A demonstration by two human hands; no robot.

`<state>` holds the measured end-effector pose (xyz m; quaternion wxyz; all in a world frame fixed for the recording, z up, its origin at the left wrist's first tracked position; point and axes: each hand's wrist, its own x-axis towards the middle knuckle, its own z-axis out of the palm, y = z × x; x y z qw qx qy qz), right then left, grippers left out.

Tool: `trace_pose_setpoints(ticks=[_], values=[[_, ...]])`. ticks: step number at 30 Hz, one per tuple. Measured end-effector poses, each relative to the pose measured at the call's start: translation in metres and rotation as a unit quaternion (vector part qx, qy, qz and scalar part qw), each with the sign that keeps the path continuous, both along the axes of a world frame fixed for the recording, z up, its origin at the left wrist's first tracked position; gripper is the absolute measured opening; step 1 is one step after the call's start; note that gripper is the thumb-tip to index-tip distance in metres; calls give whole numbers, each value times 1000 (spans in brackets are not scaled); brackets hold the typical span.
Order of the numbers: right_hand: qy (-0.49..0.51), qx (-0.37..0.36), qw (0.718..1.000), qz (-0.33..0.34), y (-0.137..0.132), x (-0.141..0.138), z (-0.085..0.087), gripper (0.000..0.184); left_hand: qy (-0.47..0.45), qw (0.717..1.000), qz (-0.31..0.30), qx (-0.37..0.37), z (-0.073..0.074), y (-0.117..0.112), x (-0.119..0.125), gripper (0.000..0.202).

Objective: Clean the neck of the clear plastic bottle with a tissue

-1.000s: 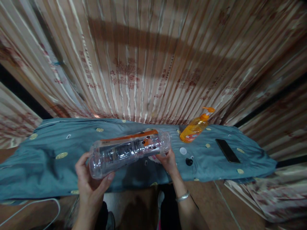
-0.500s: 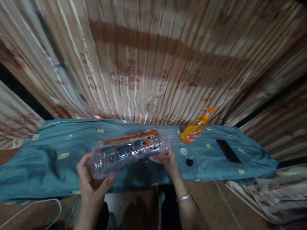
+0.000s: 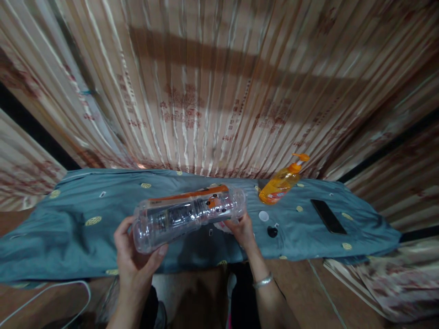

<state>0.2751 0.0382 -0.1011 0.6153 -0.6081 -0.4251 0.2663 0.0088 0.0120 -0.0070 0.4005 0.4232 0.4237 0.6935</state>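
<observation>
A large clear plastic bottle (image 3: pixel 185 217) with an orange label lies sideways between my hands, over the blue-green cloth. My left hand (image 3: pixel 137 256) is wrapped round its wider left end, thumb on the near side. At the narrower right end, my right hand (image 3: pixel 243 228) grips it from below, with most of those fingers hidden behind the plastic. Part of a pale, crumpled-looking thing (image 3: pixel 222 227) shows beneath the bottle by my right hand; I cannot make out what it is. Right of that hand are a white disc (image 3: pixel 263 216) and a small black object (image 3: pixel 272 232).
An orange pump bottle (image 3: pixel 279 185) stands at the back right of the cloth (image 3: pixel 92 242). Farther right lies a black phone (image 3: pixel 328 216). Pleated curtains (image 3: pixel 212 91) hang right behind the cloth. A white cable (image 3: pixel 87 292) loops on the floor at lower left.
The view has shifted slightly, and the clear bottle appears a little farther right with both hands. My grip on it looks the same.
</observation>
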Motion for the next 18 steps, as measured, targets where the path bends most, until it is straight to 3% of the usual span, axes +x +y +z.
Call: trace_pose_setpoints(ticks=[7, 18], values=[[2, -19, 1000, 0, 1, 2, -3, 63, -2, 1000, -12, 4, 1, 0, 2, 82], [10, -10, 1000, 4, 2, 4, -6, 66, 29, 998, -53, 25, -18, 14, -18, 82]])
